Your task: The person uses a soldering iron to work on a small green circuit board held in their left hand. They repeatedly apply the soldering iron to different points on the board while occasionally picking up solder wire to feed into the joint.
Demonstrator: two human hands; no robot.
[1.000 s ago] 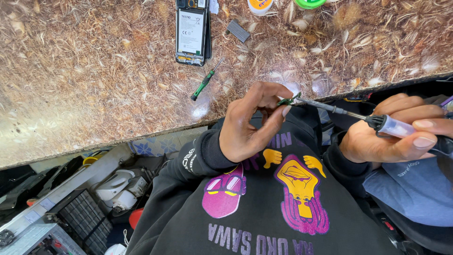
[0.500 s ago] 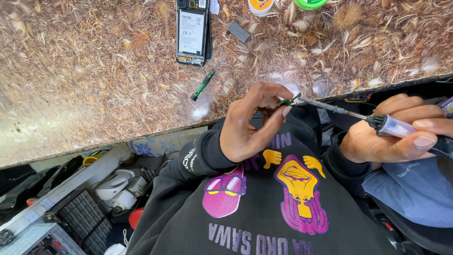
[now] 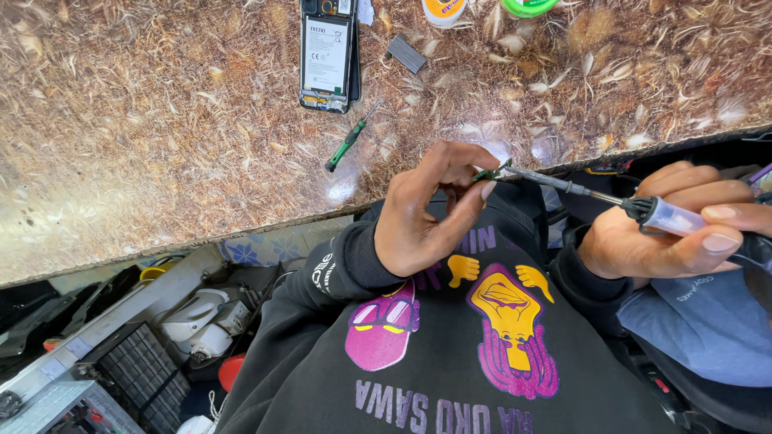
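Note:
My left hand (image 3: 426, 213) is raised in front of my chest and pinches a tiny green circuit part (image 3: 488, 173) between thumb and fingertips. My right hand (image 3: 671, 229) grips a soldering iron (image 3: 667, 215) by its clear handle, and the metal tip reaches left to touch that small part. On the brown patterned counter (image 3: 145, 145) above lie an opened phone with its back off (image 3: 328, 55) and a small green screwdriver (image 3: 347, 141).
A small dark rectangular piece (image 3: 406, 53) lies right of the phone. An orange-and-white tub (image 3: 443, 10) and a green lid (image 3: 528, 6) sit at the counter's far edge. Below the counter at left are a metal shelf, boxes and white items (image 3: 193, 321).

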